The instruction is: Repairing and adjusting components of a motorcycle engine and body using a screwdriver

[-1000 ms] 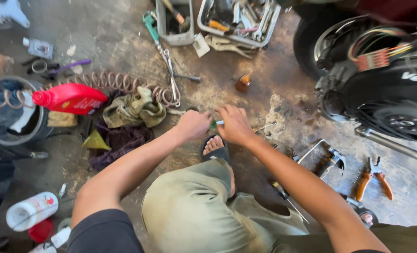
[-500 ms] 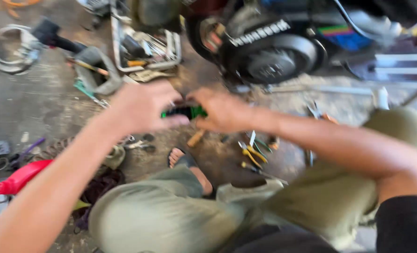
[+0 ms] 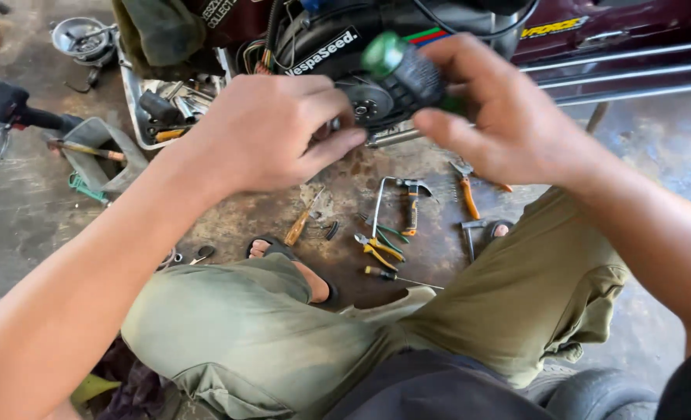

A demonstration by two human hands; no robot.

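Bright daylight, even across concrete floor [image 3: 34, 210]. Strong sun from upper right: glare on floor patch right of scooter body [image 3: 633, 47], bright sheen along its chrome trim. Soft shadow beneath scooter, over tools. Right hand [image 3: 509, 117] and green screwdriver handle [image 3: 404, 66] slightly motion-blurred. Left forearm [image 3: 66, 311] near lens, soft, stretched by wide-angle distortion at frame edge.

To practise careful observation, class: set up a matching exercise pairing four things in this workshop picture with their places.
Things:
1. green-capped screwdriver
2. yellow-handled pliers
3. metal tray
4. sandalled foot

Places:
A. on the floor between the knees
B. gripped in the right hand
C. just left of the left hand, full of parts
D. poking out beside the left trouser leg

Pairs: 1-B, 2-A, 3-C, 4-D
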